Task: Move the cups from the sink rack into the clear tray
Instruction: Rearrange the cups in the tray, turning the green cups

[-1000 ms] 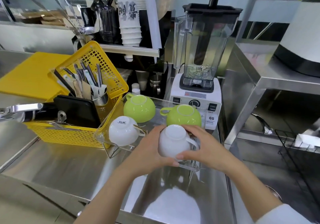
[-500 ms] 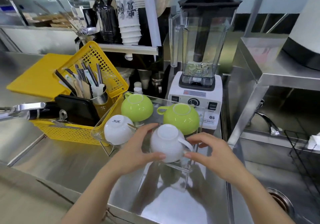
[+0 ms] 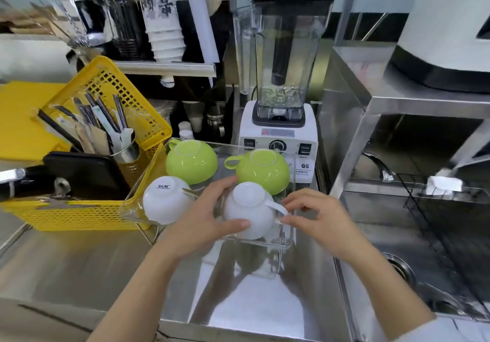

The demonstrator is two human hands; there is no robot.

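The clear tray [image 3: 265, 244] stands on the steel counter with four upturned cups in it. Two green cups [image 3: 191, 161] [image 3: 262, 169] sit at the back. A white cup marked YAMI [image 3: 164, 198] sits front left. My left hand [image 3: 201, 222] wraps the other white cup [image 3: 246, 206] at the tray's front right. My right hand [image 3: 318, 217] hovers by that cup's handle, fingers spread, thumb tip just touching it. The black wire sink rack [image 3: 437, 222] over the sink at right shows no cups.
A blender [image 3: 281, 76] stands right behind the tray. A yellow basket [image 3: 79, 214] with cutlery and a black tablet presses against the tray's left side. Stacked paper cups [image 3: 161, 23] stand on a rear shelf. The sink drain [image 3: 400, 267] lies to the right.
My right hand has slid off the white cup's body to its handle. The cup has settled lower in the tray's front right corner, and my left hand stays on it.
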